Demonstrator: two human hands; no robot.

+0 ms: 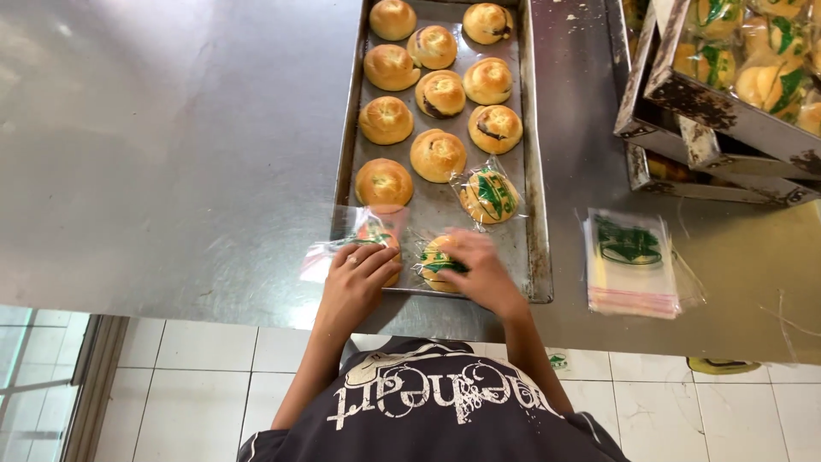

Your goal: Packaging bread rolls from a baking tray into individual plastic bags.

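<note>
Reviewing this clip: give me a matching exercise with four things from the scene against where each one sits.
1. left hand
2. right hand
3. stack of empty bags
4. bare buns

a. far part of the baking tray
b. on a bagged bun at the tray's near edge
c. on the steel table, right of the tray
d. on a clear bag at the tray's near left corner

Pairs: 1-d, 2-b, 3-c, 4-a

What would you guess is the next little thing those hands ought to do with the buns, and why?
Probably lift the right hand and set its wrapped bun beside the other wrapped bun: it already sits in a clear bag, while the left hand holds another bag at the tray edge.
</note>
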